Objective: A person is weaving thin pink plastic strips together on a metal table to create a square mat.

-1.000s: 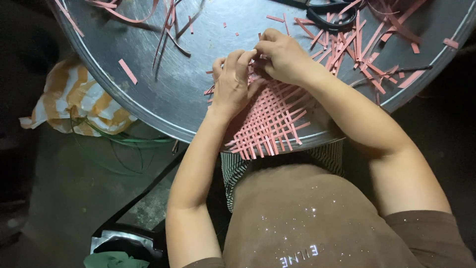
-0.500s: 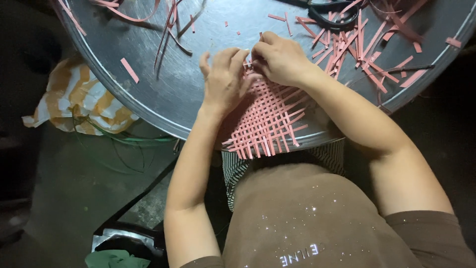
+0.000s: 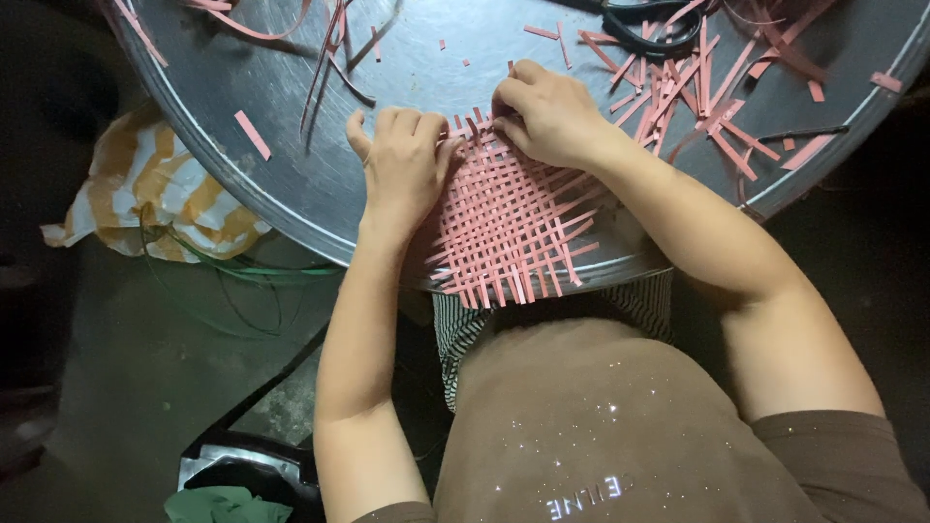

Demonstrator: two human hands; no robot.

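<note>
Pink woven strip mat (image 3: 509,228) flat on the round metal counter (image 3: 291,184), pinned under left hand (image 3: 402,165), fingers pressed together, for steadiness; right hand (image 3: 547,116) fingers pinching a strip end at its far edge.

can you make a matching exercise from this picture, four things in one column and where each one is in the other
Things:
1. left hand
2. right hand
3. scissors
4. striped cloth

Places:
A. on the floor, left of the tray
B. flat on the mat's left edge
C. at the mat's far edge, fingers on the strips
D. on the tray, beyond the right hand

Pairs: 1-B, 2-C, 3-D, 4-A
</note>
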